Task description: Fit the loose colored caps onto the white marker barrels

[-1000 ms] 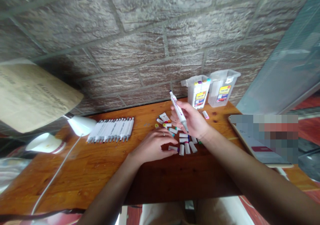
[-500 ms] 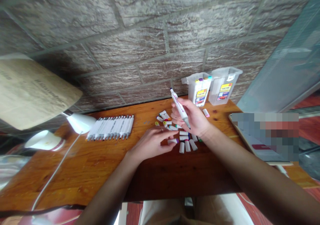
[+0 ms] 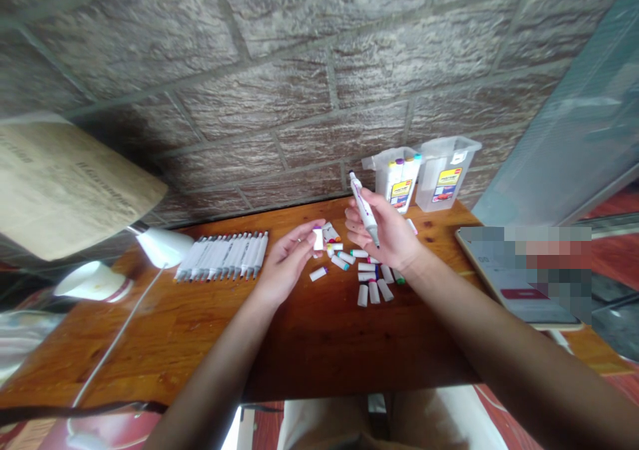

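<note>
My right hand (image 3: 387,233) is closed around a white marker (image 3: 363,208) with a purple band, held tilted with its uncapped tip pointing up and away. My left hand (image 3: 284,260) is lifted off the wooden table (image 3: 210,330), palm turned up, pinching a white marker cap (image 3: 318,237) with a purple end. Several loose caps (image 3: 367,278) lie scattered on the table below and between both hands.
A neat row of capped markers (image 3: 222,255) lies at the left. Two clear plastic marker boxes (image 3: 424,177) stand against the brick wall, one holding a few markers. A white desk lamp (image 3: 154,247) and its cable sit far left, a tablet (image 3: 519,290) at right.
My left hand rose from the pile of caps with one purple-ended cap and turned palm up near the marker. My right hand shifted slightly up and right with the marker.
</note>
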`<action>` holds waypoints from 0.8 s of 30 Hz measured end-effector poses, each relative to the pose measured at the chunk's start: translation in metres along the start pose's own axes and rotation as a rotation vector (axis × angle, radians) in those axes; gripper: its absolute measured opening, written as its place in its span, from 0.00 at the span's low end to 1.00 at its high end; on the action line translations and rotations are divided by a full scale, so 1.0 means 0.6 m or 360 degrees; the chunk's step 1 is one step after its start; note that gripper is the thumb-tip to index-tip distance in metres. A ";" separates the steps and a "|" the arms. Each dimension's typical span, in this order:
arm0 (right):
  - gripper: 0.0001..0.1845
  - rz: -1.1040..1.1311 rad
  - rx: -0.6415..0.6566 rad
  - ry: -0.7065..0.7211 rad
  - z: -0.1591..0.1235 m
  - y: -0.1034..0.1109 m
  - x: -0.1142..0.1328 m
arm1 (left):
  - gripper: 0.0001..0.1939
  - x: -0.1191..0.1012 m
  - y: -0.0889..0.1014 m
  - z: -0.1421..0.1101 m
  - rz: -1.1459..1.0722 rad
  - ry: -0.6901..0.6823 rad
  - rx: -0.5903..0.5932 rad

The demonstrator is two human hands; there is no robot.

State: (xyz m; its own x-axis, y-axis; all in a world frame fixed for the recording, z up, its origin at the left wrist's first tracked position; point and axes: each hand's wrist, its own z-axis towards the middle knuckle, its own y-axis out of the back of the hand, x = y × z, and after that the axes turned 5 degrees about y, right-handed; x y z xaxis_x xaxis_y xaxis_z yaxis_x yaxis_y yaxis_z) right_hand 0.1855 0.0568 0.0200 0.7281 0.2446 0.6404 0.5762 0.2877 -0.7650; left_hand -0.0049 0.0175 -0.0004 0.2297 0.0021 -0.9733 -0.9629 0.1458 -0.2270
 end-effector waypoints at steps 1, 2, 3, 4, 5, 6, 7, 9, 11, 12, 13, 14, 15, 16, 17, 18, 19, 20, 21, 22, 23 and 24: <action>0.20 -0.0021 -0.0046 0.0004 0.001 0.001 -0.002 | 0.18 -0.001 -0.002 0.001 -0.0120 0.0043 -0.0005; 0.20 -0.0042 -0.0081 0.0011 0.002 0.001 -0.004 | 0.17 -0.001 -0.003 0.002 -0.0224 0.0082 -0.0007; 0.21 -0.0058 -0.0101 0.0025 0.003 0.001 -0.006 | 0.17 -0.002 -0.004 0.002 -0.0315 0.0115 -0.0009; 0.20 -0.0070 -0.0105 0.0046 0.004 0.001 -0.007 | 0.16 -0.002 -0.004 0.003 -0.0396 0.0144 -0.0016; 0.19 -0.0080 -0.0099 0.0069 0.004 0.001 -0.009 | 0.15 -0.003 -0.003 0.004 -0.0471 0.0173 -0.0025; 0.19 -0.0091 -0.0092 0.0096 0.004 0.001 -0.010 | 0.15 -0.003 -0.002 0.005 -0.0541 0.0209 -0.0036; 0.18 -0.0106 -0.0089 0.0121 0.004 0.000 -0.011 | 0.15 -0.004 0.000 0.006 -0.0609 0.0248 -0.0054; 0.19 -0.0150 -0.0096 0.0155 0.002 -0.001 -0.011 | 0.13 -0.004 0.005 0.009 -0.0725 0.0327 -0.0104; 0.19 -0.0192 -0.0105 0.0184 0.001 -0.002 -0.011 | 0.11 -0.005 0.008 0.011 -0.0809 0.0366 -0.0170; 0.19 -0.0209 -0.0106 0.0201 0.001 -0.003 -0.011 | 0.09 -0.006 0.009 0.012 -0.0834 0.0365 -0.0209; 0.18 -0.0224 -0.0102 0.0221 0.001 -0.003 -0.012 | 0.08 -0.006 0.009 0.013 -0.0849 0.0355 -0.0248; 0.17 -0.0238 -0.0096 0.0246 0.001 -0.004 -0.013 | 0.07 -0.007 0.009 0.014 -0.0854 0.0345 -0.0285; 0.16 -0.0256 -0.0088 0.0270 0.001 -0.004 -0.014 | 0.06 -0.007 0.009 0.015 -0.0850 0.0338 -0.0324; 0.16 -0.0280 -0.0080 0.0292 0.001 -0.005 -0.016 | 0.06 -0.007 0.009 0.016 -0.0839 0.0336 -0.0363; 0.16 -0.0310 -0.0074 0.0312 0.001 -0.005 -0.019 | 0.05 -0.007 0.009 0.016 -0.0823 0.0336 -0.0401; 0.16 -0.0343 -0.0069 0.0331 0.001 -0.004 -0.022 | 0.06 -0.007 0.010 0.017 -0.0804 0.0335 -0.0436; 0.16 -0.0381 -0.0069 0.0352 0.001 -0.004 -0.025 | 0.06 -0.006 0.011 0.017 -0.0790 0.0324 -0.0466; 0.17 -0.0421 -0.0069 0.0382 0.001 -0.003 -0.027 | 0.06 -0.005 0.012 0.018 -0.0774 0.0315 -0.0489; 0.17 -0.0466 -0.0069 0.0426 0.002 -0.001 -0.030 | 0.06 -0.003 0.014 0.018 -0.0758 0.0304 -0.0504; 0.16 -0.0522 -0.0070 0.0482 0.002 0.000 -0.031 | 0.07 -0.002 0.015 0.018 -0.0740 0.0294 -0.0513; 0.16 -0.0590 -0.0071 0.0541 0.002 0.002 -0.033 | 0.06 0.000 0.017 0.019 -0.0721 0.0290 -0.0517; 0.16 -0.0669 -0.0074 0.0599 0.002 0.003 -0.034 | 0.06 0.001 0.017 0.019 -0.0700 0.0289 -0.0521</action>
State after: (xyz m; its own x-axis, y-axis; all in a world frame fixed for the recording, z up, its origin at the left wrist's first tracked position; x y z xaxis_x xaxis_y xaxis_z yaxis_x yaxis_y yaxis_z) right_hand 0.1715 0.0537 0.0057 0.5100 -0.2314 0.8285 0.8546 0.2461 -0.4573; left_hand -0.0133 0.0302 -0.0029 0.6185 -0.1635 -0.7686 -0.7824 -0.2196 -0.5828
